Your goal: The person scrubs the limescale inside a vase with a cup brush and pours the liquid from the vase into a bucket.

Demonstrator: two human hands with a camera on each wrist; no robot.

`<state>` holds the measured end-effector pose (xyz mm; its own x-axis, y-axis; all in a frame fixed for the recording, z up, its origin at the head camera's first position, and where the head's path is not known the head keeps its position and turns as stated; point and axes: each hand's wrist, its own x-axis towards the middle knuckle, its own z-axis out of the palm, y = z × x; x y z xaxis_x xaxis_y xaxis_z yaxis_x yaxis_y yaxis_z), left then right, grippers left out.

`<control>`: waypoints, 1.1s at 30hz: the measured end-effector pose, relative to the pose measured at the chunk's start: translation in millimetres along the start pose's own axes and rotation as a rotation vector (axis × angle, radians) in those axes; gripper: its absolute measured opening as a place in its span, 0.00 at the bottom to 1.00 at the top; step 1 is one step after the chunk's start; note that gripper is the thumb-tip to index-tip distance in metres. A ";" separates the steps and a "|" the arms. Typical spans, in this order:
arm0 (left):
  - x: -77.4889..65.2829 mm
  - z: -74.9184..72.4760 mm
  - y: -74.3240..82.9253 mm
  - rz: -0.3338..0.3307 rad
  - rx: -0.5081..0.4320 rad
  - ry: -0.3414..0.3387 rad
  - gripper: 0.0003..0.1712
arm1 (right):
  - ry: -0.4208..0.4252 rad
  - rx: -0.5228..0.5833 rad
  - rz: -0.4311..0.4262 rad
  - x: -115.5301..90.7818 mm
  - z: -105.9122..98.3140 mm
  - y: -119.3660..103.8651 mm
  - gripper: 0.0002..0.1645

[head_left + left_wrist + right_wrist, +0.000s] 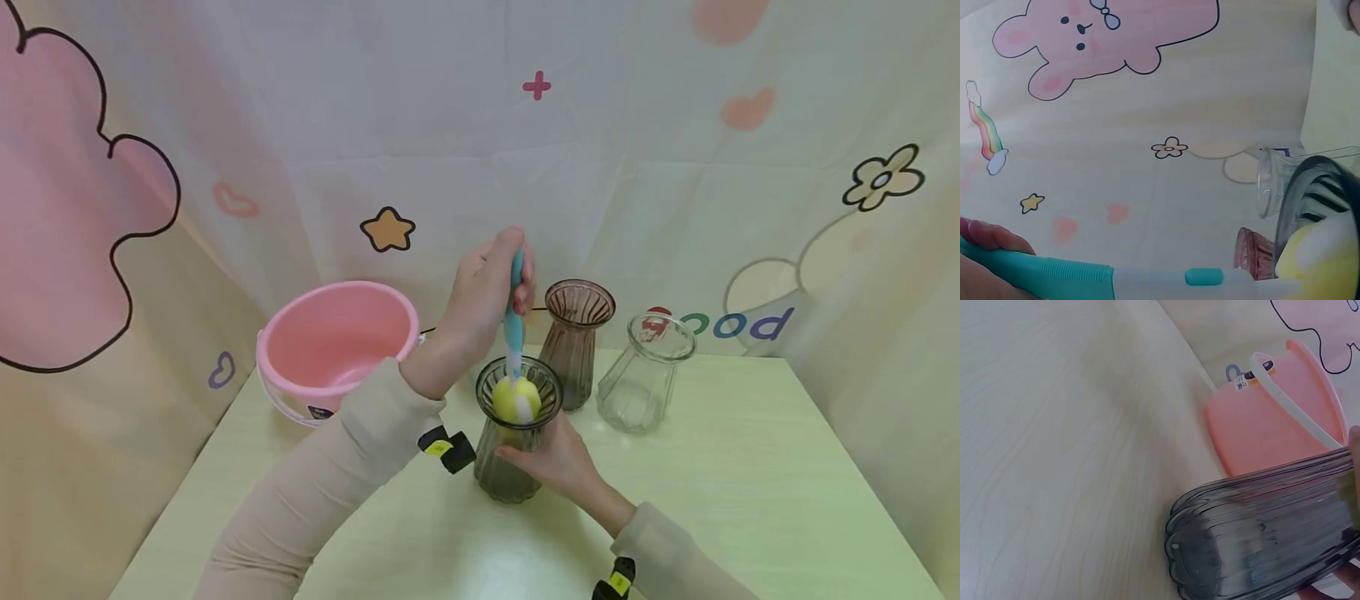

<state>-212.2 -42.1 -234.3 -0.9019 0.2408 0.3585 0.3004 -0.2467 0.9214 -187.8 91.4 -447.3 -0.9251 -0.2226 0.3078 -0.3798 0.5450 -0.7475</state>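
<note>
My left hand (pixel 491 287) grips the teal handle of a sponge bottle brush (pixel 1079 278) from above. The brush's yellow and white sponge head (pixel 516 402) sits in the flared mouth of a grey ribbed glass vase (pixel 506 471). Around the upper body of that vase, my right hand (pixel 558 458) holds it upright at the table. In the right wrist view the vase's ribbed base (pixel 1194 550) shows large, while most of the right hand is out of frame.
Behind the grey vase stand a brownish-pink ribbed vase (pixel 573 354) and a clear glass vase (pixel 637 392). To the left is a pink bucket (pixel 337 333) with a white handle. A printed curtain (pixel 600 192) hangs along the back of the pale table (pixel 757 483).
</note>
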 end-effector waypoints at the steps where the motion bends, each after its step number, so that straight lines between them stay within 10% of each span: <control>1: 0.9 -0.1 2.1 0.013 0.002 0.006 0.26 | 0.000 0.001 0.001 -0.3 0.4 -0.5 0.46; 12: -9.8 3.1 -11.3 0.083 -0.016 -0.031 0.28 | 0.003 -0.005 0.052 -1.1 1.7 -6.6 0.44; 26: -30.1 -8.8 -81.8 -0.193 0.087 -0.037 0.27 | 0.016 -0.009 -0.030 1.9 2.1 -1.8 0.52; 33: -31.7 -11.5 -88.3 -0.200 0.124 -0.053 0.26 | -0.298 0.195 -0.052 7.8 -13.5 5.1 0.53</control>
<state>-213.7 -38.7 -328.7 -0.9308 0.3228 0.1717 0.1562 -0.0734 0.9850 -196.9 103.4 -440.8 -0.8536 -0.4871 0.1845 -0.3926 0.3688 -0.8425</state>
